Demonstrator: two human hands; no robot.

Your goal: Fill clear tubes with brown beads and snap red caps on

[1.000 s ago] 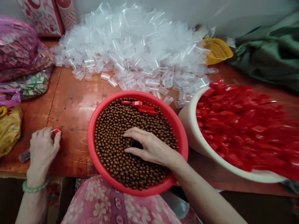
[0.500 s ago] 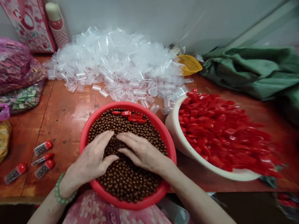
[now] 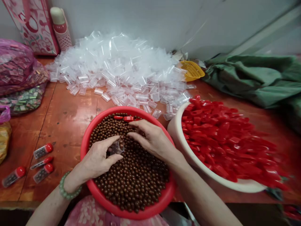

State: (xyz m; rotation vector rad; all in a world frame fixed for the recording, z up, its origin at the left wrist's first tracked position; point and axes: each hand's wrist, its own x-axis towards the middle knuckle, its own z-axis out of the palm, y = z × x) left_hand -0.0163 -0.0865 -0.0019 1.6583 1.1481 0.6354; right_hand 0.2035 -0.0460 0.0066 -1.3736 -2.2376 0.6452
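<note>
My left hand is closed round a small clear plastic tube, its open end tilted to the right, with brown balls showing inside. Beneath both hands is a red basin full of shiny brown balls. At the back of the basin, a few red caps lie on top of the balls. My right hand hovers just by these caps, thumb and fingers apart, and partly covers them. I see nothing held in it.
Several filled tubes with red caps lie on the wooden table at the left. Behind the basin spreads a heap of empty clear tubes. A white basin of red caps stands right, near a yellow basket and green cloth.
My left hand has lifted and turned, bringing the clear tube into sight. My right hand has moved up and right, away from the left, to the red caps.
</note>
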